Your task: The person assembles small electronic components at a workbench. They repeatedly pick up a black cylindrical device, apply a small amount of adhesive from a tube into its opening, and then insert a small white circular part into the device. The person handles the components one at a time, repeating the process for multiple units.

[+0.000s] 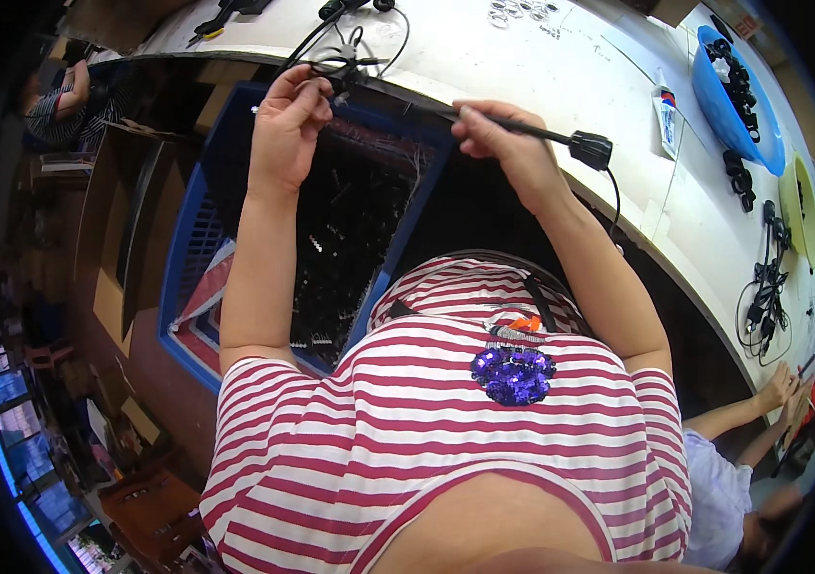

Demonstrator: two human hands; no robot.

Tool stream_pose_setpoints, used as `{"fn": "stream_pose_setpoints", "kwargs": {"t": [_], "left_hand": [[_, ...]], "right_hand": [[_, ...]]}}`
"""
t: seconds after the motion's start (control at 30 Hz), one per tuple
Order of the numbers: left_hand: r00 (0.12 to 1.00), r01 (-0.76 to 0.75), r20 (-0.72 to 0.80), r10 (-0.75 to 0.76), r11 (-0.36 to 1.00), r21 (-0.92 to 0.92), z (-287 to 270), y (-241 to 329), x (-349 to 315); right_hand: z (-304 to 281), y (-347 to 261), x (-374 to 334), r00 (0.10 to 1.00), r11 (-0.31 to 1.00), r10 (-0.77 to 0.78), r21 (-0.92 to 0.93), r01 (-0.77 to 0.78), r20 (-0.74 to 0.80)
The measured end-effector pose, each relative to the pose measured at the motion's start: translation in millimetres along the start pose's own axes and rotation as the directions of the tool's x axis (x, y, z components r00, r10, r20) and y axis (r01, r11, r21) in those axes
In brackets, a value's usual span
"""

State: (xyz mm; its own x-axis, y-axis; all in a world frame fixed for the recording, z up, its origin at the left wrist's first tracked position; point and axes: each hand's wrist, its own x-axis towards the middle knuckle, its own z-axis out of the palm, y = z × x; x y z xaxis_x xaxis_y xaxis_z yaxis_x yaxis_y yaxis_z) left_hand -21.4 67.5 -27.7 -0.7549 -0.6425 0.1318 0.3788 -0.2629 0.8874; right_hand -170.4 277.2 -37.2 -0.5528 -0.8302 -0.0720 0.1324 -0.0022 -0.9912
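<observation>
The right hand (503,143) gripped a black corded rod (546,132) over the near edge of the table (484,62); the left hand (290,120), above a blue crate (195,206), bent its fingers beside looped black cable (355,63), its grip indistinguishable

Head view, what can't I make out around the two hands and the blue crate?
All in the head view:
What, if anything, the left hand pinches: too small, hidden by the hand itself.
Part of the black rod: covered by the right hand.
Black pieces in the blue crate: too dark and small to identify.
</observation>
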Motion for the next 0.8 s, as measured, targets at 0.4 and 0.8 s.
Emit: {"fn": "stream_pose_setpoints", "kwargs": {"t": [0.4,0.8], "left_hand": [[0.931,0.066,-0.36,0.052,0.949,0.308,-43,-15,8],[0.908,-0.094,-0.214,0.36,0.672,0.734,-23,-72,-31]], "right_hand": [[-26,-1,-11,0.946,0.908,-0.099,0.361,0.213,-0.309],[-34,6,-20,0.98,0.972,-0.129,0.175,0.155,-0.152]]}}
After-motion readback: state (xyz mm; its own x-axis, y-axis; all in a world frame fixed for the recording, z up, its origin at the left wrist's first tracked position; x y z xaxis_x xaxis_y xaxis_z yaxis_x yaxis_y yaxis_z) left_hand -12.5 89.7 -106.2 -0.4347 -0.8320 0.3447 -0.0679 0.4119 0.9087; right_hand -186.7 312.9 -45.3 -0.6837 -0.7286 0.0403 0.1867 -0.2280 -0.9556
